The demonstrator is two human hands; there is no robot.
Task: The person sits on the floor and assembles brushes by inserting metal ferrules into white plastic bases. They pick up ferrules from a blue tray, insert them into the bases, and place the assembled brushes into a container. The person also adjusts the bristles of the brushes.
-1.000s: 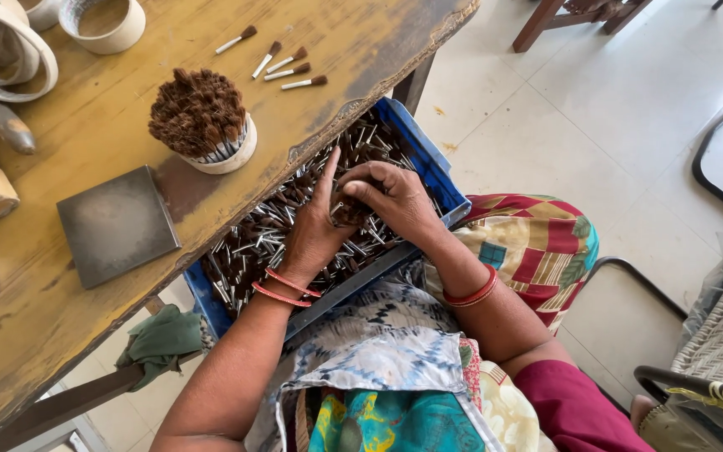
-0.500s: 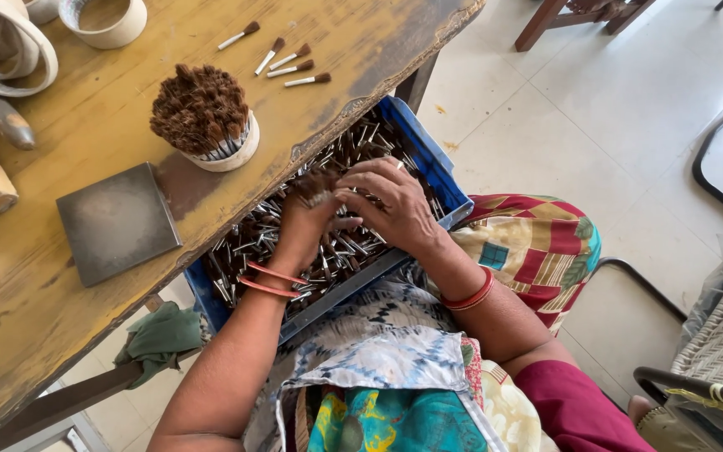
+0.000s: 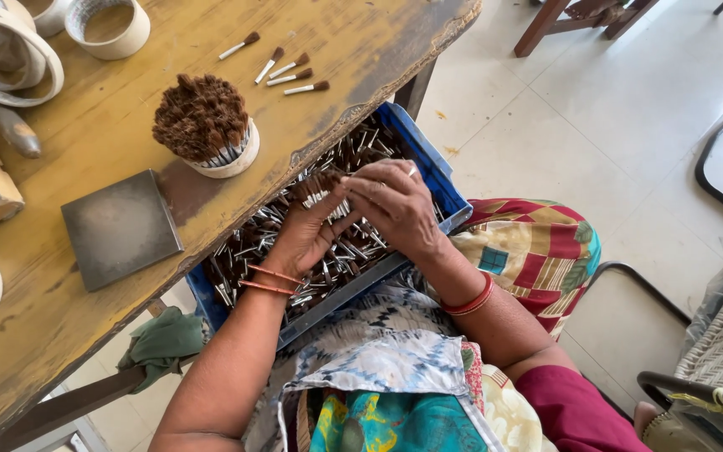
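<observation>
- Head view, looking down: the left hand lies palm-up over a blue crate that rests on the person's lap, its fingers clenched around a small bundle of brush heads, brown tips pointing up and away.
- The right hand arches over the bundle from the right, its fingers touching the metal ends; whether they pinch one piece or only press on the bundle cannot be told.
- The crate is full of loose brush heads with metal ferrules and dark bristles, lying in a jumble under both hands.
- The crate's far edge sits tucked under the rim of a worn yellow wooden surface.
- On that surface, just above the hands, a white cup stands packed with brushes, bristles up.
- Beside the cup lies a flat grey square tile.
- Further back, five small loose brushes lie near one another.
- Rolls of tape sit at the far left corner.
- A green cloth hangs below the surface, by the left forearm.
</observation>
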